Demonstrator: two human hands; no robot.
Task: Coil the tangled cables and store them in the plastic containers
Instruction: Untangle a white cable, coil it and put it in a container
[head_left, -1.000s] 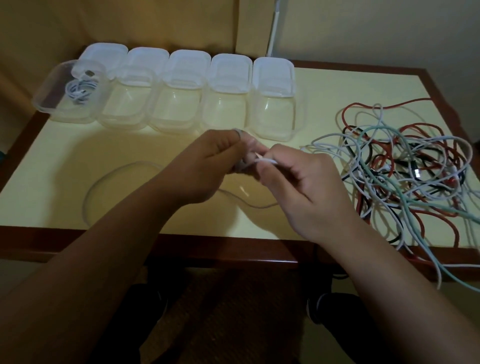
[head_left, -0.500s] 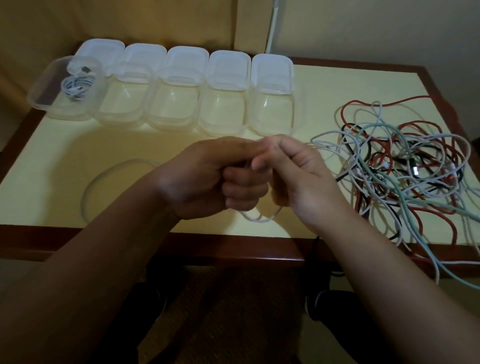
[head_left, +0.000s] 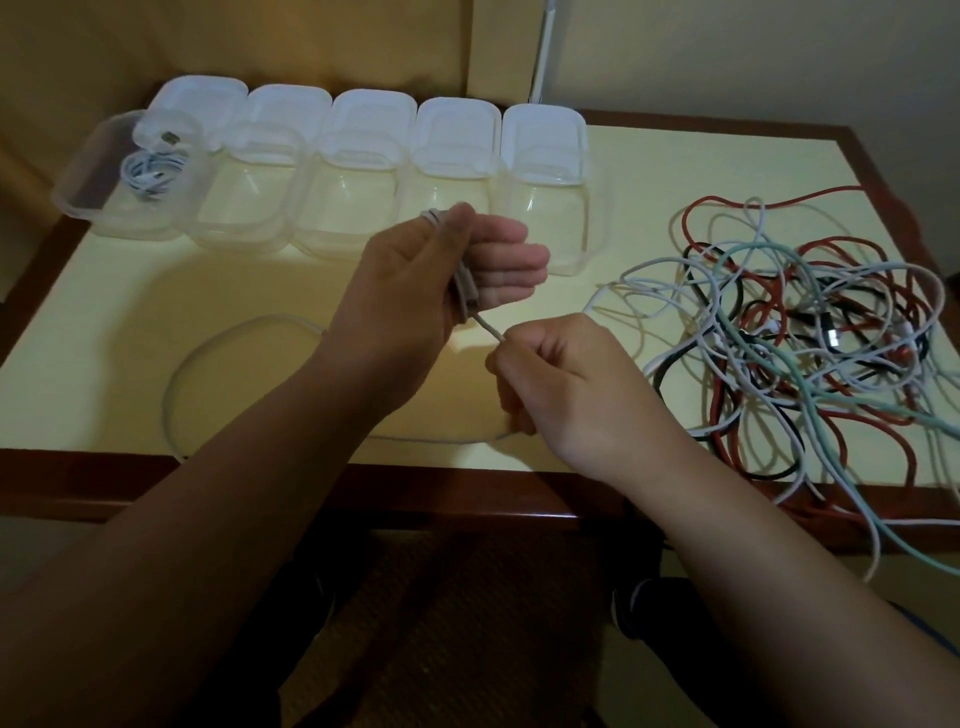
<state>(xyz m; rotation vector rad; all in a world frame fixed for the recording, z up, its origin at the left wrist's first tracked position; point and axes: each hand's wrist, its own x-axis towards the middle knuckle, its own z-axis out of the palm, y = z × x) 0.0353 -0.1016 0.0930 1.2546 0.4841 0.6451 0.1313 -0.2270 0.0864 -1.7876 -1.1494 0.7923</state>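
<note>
My left hand (head_left: 415, 291) is raised over the table middle, fingers held out, with the thumb pinning a few turns of a white cable (head_left: 208, 358) wound round them. A short taut stretch runs from it to my right hand (head_left: 566, 384), which pinches the cable lower right. The cable's slack lies in a wide loop on the table to the left. A tangled pile of red, black, white and pale green cables (head_left: 810, 332) lies at the right. Several clear plastic containers (head_left: 358, 208) stand in a row at the back; the leftmost (head_left: 83, 202) holds a coiled cable (head_left: 150, 171).
White lids (head_left: 457, 135) lean behind the containers. The cream table has a dark wooden border (head_left: 156, 483); some cables from the pile hang over its front right edge. A wall rises just behind the containers.
My hands, pressed together before, have parted. The left hand rose and opened its fingers with the turns on it; the right hand pulled down and right, drawing the cable taut.
</note>
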